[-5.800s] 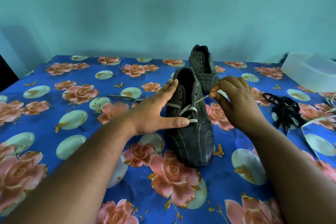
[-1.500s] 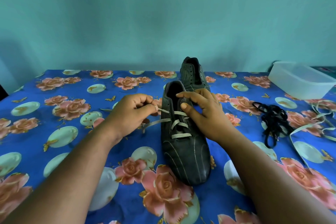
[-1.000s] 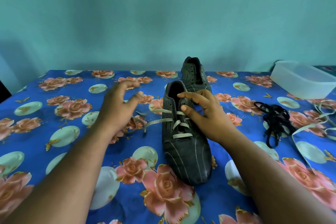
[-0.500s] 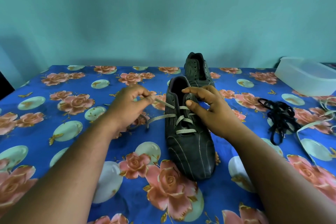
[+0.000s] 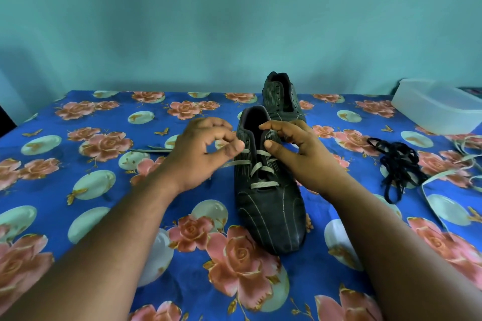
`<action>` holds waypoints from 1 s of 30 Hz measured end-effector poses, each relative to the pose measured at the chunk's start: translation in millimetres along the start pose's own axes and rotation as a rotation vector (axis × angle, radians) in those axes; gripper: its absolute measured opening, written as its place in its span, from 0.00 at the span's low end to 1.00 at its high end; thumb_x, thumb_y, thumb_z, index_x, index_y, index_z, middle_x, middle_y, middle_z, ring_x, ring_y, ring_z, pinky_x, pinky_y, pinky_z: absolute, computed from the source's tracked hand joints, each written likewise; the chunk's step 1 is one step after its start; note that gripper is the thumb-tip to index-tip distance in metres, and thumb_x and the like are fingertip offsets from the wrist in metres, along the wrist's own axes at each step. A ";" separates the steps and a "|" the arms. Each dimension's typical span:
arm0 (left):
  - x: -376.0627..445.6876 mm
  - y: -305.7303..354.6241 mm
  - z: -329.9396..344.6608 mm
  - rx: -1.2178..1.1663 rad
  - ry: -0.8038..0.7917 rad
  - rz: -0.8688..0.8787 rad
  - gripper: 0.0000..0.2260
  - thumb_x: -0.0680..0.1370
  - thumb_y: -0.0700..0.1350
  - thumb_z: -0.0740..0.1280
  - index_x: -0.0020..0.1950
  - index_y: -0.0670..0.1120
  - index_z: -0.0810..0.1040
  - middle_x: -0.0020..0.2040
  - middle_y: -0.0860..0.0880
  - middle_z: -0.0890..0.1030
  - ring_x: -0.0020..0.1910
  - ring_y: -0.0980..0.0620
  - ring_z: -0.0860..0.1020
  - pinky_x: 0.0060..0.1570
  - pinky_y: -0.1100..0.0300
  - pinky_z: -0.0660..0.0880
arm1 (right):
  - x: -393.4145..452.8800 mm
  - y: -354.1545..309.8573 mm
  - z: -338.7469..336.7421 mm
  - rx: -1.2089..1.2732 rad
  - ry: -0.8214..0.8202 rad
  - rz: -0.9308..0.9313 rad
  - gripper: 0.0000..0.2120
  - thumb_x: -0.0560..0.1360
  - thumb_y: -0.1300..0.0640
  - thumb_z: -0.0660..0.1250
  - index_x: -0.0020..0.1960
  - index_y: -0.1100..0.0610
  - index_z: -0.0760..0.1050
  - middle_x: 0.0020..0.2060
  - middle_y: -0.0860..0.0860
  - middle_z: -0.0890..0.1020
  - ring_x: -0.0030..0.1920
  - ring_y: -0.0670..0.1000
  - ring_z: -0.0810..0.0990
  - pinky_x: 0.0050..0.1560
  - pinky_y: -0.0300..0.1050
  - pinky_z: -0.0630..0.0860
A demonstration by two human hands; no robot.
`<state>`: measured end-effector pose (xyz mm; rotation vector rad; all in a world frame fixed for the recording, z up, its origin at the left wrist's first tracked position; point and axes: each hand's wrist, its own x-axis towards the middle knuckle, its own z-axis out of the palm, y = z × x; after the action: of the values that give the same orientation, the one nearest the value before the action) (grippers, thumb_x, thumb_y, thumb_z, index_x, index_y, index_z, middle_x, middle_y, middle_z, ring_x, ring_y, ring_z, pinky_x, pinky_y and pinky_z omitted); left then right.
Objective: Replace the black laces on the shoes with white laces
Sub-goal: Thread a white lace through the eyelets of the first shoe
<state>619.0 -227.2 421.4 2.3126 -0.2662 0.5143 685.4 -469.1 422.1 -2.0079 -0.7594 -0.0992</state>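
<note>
Left hand [image 5: 200,155] curled, pinching the white lace [image 5: 260,168] just left of the near shoe [image 5: 268,206]. Right hand [image 5: 300,154] gripping that shoe's collar, thumb on the tongue. Second shoe [image 5: 281,96] just behind; black laces [image 5: 396,164] heaped well right on the floral counter [image 5: 104,122].

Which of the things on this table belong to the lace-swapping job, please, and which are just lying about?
Part of the job:
- near shoe
- white lace half threaded through it
- far shoe, unlaced
- spare white lace
- removed black laces

Just lying about:
- clear plastic container
- floral tablecloth
</note>
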 end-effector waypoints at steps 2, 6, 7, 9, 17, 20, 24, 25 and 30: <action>-1.5 6.6 5.6 -0.015 -0.057 -0.001 0.13 0.76 0.65 0.68 0.45 0.57 0.81 0.56 0.58 0.77 0.63 0.54 0.73 0.62 0.58 0.69 | 0.3 -0.5 0.2 -0.003 0.001 -0.001 0.15 0.79 0.47 0.70 0.64 0.35 0.77 0.53 0.47 0.73 0.60 0.49 0.73 0.66 0.47 0.71; -0.7 7.3 -6.3 -0.168 -0.024 -0.125 0.07 0.80 0.49 0.70 0.45 0.48 0.81 0.52 0.53 0.78 0.59 0.55 0.76 0.59 0.63 0.70 | 0.2 -1.0 -1.2 0.001 -0.020 0.011 0.15 0.79 0.46 0.70 0.64 0.35 0.77 0.54 0.47 0.73 0.61 0.50 0.73 0.66 0.44 0.69; 0.0 3.7 -12.6 -0.187 0.017 -0.191 0.07 0.81 0.48 0.70 0.45 0.47 0.81 0.53 0.52 0.79 0.59 0.55 0.76 0.59 0.62 0.71 | 0.1 -1.7 -1.9 0.006 -0.023 0.014 0.15 0.79 0.47 0.70 0.64 0.35 0.77 0.54 0.47 0.73 0.62 0.50 0.73 0.66 0.43 0.69; 1.6 -7.0 -26.0 -0.212 0.147 -0.331 0.07 0.81 0.48 0.69 0.47 0.46 0.80 0.54 0.50 0.80 0.59 0.52 0.77 0.61 0.55 0.71 | -0.1 -2.7 -3.4 0.020 -0.026 0.021 0.14 0.80 0.49 0.69 0.64 0.36 0.77 0.55 0.48 0.74 0.62 0.49 0.73 0.65 0.39 0.67; 3.2 -29.9 -26.8 0.107 0.307 -0.482 0.10 0.78 0.60 0.69 0.45 0.54 0.79 0.59 0.51 0.80 0.64 0.43 0.76 0.61 0.40 0.74 | -1.9 -5.5 -4.4 0.012 -0.020 0.007 0.14 0.81 0.50 0.69 0.64 0.36 0.78 0.54 0.49 0.74 0.60 0.50 0.74 0.66 0.42 0.69; 2.4 -18.5 -19.1 0.175 0.288 -0.239 0.13 0.76 0.65 0.66 0.52 0.58 0.78 0.63 0.55 0.78 0.68 0.49 0.73 0.65 0.41 0.71 | -2.9 -4.2 -3.6 0.000 -0.006 0.004 0.15 0.79 0.44 0.69 0.64 0.35 0.76 0.54 0.47 0.73 0.61 0.50 0.74 0.69 0.52 0.71; -1.0 2.7 -2.3 0.082 0.032 0.084 0.18 0.77 0.67 0.65 0.51 0.54 0.82 0.51 0.59 0.81 0.58 0.56 0.77 0.61 0.42 0.73 | -6.6 -8.1 -1.5 -0.175 0.062 -0.120 0.23 0.73 0.32 0.68 0.65 0.38 0.75 0.56 0.42 0.74 0.62 0.50 0.74 0.66 0.60 0.72; -1.4 5.2 1.7 0.088 0.007 0.086 0.18 0.76 0.67 0.65 0.50 0.55 0.82 0.50 0.60 0.81 0.57 0.56 0.77 0.61 0.42 0.72 | -7.8 -9.2 -2.3 -0.192 0.081 -0.167 0.21 0.73 0.34 0.69 0.62 0.41 0.76 0.55 0.43 0.76 0.60 0.49 0.75 0.63 0.58 0.74; -2.0 8.6 6.6 0.018 -0.001 0.066 0.15 0.77 0.64 0.67 0.48 0.53 0.81 0.47 0.57 0.81 0.53 0.55 0.78 0.57 0.47 0.74 | -11.0 -11.2 -3.4 -0.294 0.060 -0.252 0.08 0.75 0.42 0.72 0.45 0.46 0.81 0.41 0.41 0.80 0.48 0.45 0.76 0.50 0.46 0.72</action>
<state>616.2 -237.8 421.6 2.3281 -0.3408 0.5508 671.2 -473.0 428.4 -2.1621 -1.0037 -0.4381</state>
